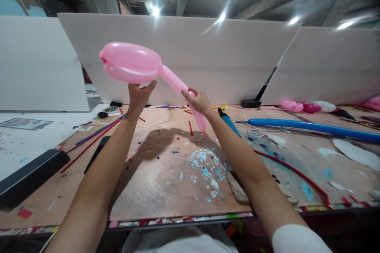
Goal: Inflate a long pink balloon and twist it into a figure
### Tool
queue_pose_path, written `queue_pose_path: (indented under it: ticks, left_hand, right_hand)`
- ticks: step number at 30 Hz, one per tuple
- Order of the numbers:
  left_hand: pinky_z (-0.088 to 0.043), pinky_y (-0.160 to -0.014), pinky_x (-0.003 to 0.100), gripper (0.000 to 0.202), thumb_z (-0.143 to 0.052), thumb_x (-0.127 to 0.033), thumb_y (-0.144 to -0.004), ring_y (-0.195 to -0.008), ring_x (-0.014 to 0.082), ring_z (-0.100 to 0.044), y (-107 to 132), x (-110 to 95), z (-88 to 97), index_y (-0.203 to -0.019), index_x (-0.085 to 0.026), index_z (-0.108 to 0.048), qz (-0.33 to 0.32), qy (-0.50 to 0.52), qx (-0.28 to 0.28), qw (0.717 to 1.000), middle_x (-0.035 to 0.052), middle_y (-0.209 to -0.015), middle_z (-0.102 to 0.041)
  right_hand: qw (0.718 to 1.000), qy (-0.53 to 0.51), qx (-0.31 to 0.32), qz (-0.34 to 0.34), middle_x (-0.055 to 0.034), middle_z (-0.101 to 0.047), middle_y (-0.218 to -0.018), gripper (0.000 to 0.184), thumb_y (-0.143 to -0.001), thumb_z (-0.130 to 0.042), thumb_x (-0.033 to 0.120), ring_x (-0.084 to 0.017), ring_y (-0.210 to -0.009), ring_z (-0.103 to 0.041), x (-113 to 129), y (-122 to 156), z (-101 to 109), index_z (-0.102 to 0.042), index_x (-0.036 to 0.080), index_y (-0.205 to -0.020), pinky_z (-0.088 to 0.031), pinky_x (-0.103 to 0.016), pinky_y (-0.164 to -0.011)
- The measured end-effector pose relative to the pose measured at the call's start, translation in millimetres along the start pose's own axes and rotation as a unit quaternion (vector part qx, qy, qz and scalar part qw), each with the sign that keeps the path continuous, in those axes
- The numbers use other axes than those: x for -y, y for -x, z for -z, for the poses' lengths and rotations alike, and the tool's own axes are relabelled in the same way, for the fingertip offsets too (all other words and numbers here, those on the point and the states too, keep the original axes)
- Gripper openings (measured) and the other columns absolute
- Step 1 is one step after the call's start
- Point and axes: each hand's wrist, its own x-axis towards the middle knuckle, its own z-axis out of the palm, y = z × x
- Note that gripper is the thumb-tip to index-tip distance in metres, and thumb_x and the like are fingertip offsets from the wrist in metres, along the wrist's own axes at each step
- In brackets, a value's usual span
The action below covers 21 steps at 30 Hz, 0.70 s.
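A pink modelling balloon hangs in the air above the table, its looped, fat end at the left and a narrower tail slanting down to the right. Under the fat loops is my left hand, touching their lower side, its thumb stretched out to the right and its other fingers hidden behind the balloon. My right hand grips the tail with thumb and fingers wrapped round it. Below that hand the rest of the tail tapers down to a thin uninflated tip.
On the worktable lie a long blue balloon, a teal balloon pump, a phone, thin red and blue uninflated balloons, and scraps. A black bar lies at the left. White panels stand behind; pink and white balloons rest at the back right.
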Motion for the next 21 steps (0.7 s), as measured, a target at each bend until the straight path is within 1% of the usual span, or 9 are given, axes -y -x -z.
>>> queue_pose_path:
  ticks: [2,5,7,8,10,13,15,18,21]
  left_hand:
    - [-0.058,-0.08,0.027,0.044,-0.086,-0.03,-0.061,-0.108,0.0229,-0.065,-1.9,2.5,1.7,-0.1,-0.022,-0.067,0.036,0.024,0.009,0.999,0.0072,-0.111,-0.071]
    - [-0.058,-0.071,0.026,0.051,-0.086,-0.038,-0.062,-0.103,0.0217,-0.066,-3.2,5.9,5.8,-0.106,-0.026,-0.063,0.132,0.09,0.032,0.987,0.0063,-0.122,-0.066]
    - [-0.059,-0.072,0.029,0.048,-0.084,-0.044,-0.066,-0.097,0.0215,-0.068,-2.7,6.3,9.3,-0.105,-0.025,-0.064,0.191,0.128,0.073,0.97,0.0072,-0.122,-0.065]
    - [-0.059,-0.073,0.031,0.047,-0.084,-0.046,-0.067,-0.095,0.0218,-0.068,-2.2,5.8,10.9,-0.103,-0.024,-0.065,0.213,0.142,0.094,0.962,0.0078,-0.12,-0.066]
    - [-0.059,-0.078,0.035,0.047,-0.084,-0.048,-0.067,-0.097,0.0236,-0.069,-1.2,3.7,13.2,-0.102,-0.022,-0.066,0.241,0.162,0.126,0.949,0.0078,-0.113,-0.067]
    - [-0.059,-0.086,0.039,0.049,-0.085,-0.051,-0.065,-0.106,0.028,-0.068,0.2,-0.8,13.1,-0.099,-0.023,-0.065,0.26,0.185,0.144,0.937,0.0065,-0.101,-0.068]
    - [-0.059,-0.09,0.042,0.049,-0.085,-0.052,-0.065,-0.112,0.0303,-0.066,1.3,-3.7,11.4,-0.097,-0.023,-0.063,0.264,0.2,0.152,0.931,0.007,-0.099,-0.069]
    - [-0.059,-0.093,0.043,0.046,-0.083,-0.052,-0.068,-0.117,0.0306,-0.063,3.1,-6.9,9.3,-0.098,-0.023,-0.063,0.255,0.217,0.175,0.926,0.0093,-0.108,-0.071]
    - [-0.058,-0.094,0.041,0.045,-0.081,-0.052,-0.071,-0.118,0.029,-0.063,3.6,-7.6,9.6,-0.1,-0.023,-0.064,0.242,0.227,0.19,0.924,0.0099,-0.115,-0.07]
  right_hand:
    - [1.0,0.001,0.002,-0.002,-0.0003,-0.056,-0.061,0.044,-0.087,-0.054,0.06,-0.014,-0.058,-0.056,0.2,0.2,-0.4,-0.065,0.017,-0.083,-0.04,-0.024,-0.053]
    - [1.0,-0.007,0.023,-0.011,0.0001,-0.057,-0.064,0.041,-0.086,-0.057,0.058,-0.013,-0.058,-0.055,1.2,1.5,-0.3,-0.065,0.017,-0.086,-0.04,-0.023,-0.054]
    - [0.999,-0.006,0.053,-0.014,0.0007,-0.056,-0.065,0.04,-0.086,-0.057,0.057,-0.012,-0.058,-0.053,2.6,2.8,0.1,-0.064,0.017,-0.085,-0.039,-0.023,-0.055]
    - [0.998,-0.002,0.069,-0.013,0.0009,-0.056,-0.065,0.041,-0.086,-0.057,0.058,-0.012,-0.058,-0.053,3.4,3.5,0.3,-0.064,0.018,-0.084,-0.039,-0.023,-0.055]
    - [0.995,0.007,0.099,-0.014,0.001,-0.056,-0.066,0.041,-0.087,-0.056,0.058,-0.012,-0.058,-0.053,4.7,4.3,0.2,-0.063,0.018,-0.084,-0.039,-0.023,-0.054]
    - [0.988,0.023,0.152,-0.028,-0.0003,-0.057,-0.066,0.039,-0.088,-0.055,0.057,-0.013,-0.057,-0.054,5.8,4.8,-1.1,-0.062,0.019,-0.085,-0.04,-0.025,-0.052]
    - [0.98,0.03,0.193,-0.029,-0.0013,-0.058,-0.067,0.038,-0.089,-0.055,0.056,-0.013,-0.056,-0.055,6.7,5.2,-2.1,-0.061,0.019,-0.083,-0.042,-0.026,-0.052]
    - [0.97,0.014,0.24,-0.031,-0.0026,-0.059,-0.072,0.035,-0.09,-0.056,0.054,-0.013,-0.057,-0.055,9.1,6.7,-2.6,-0.059,0.02,-0.082,-0.045,-0.027,-0.053]
    - [0.958,-0.031,0.276,-0.071,-0.0032,-0.06,-0.078,0.032,-0.088,-0.06,0.053,-0.013,-0.059,-0.056,12.4,8.7,-1.7,-0.06,0.021,-0.087,-0.047,-0.027,-0.053]
